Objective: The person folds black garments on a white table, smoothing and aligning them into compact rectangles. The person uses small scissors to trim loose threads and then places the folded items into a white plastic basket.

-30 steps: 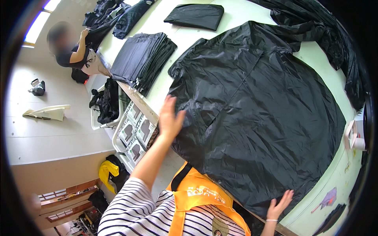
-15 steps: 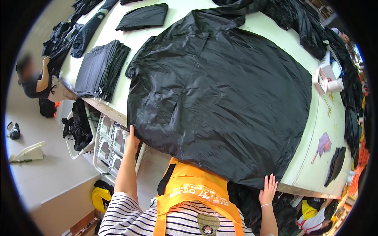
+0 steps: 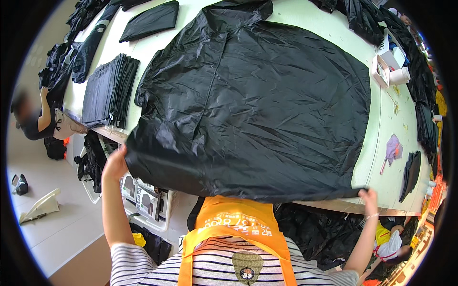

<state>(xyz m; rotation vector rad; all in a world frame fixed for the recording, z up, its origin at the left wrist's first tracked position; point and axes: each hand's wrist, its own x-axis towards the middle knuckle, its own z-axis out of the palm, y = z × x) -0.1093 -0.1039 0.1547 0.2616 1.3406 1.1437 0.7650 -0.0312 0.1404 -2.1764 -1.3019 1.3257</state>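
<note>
Left fingers (image 3: 123,149) and right fingers (image 3: 364,192) grip black fabric (image 3: 272,105) by its near edge, bare table (image 3: 374,124) rightward.

A broad, pale table (image 3: 374,124) with a wooden edge (image 3: 400,212) spans the view; at left, a light grey floor (image 3: 71,214) with thin seams borders a brown area (image 3: 76,264), and a greyish wall (image 3: 33,71) rises behind. Bright light covers the table.

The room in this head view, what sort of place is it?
Probably a garment workshop: a wide pale table bears a large spread black cloth, a stack of folded black cloths lies to its left, and another person stands at the table's left.
</note>
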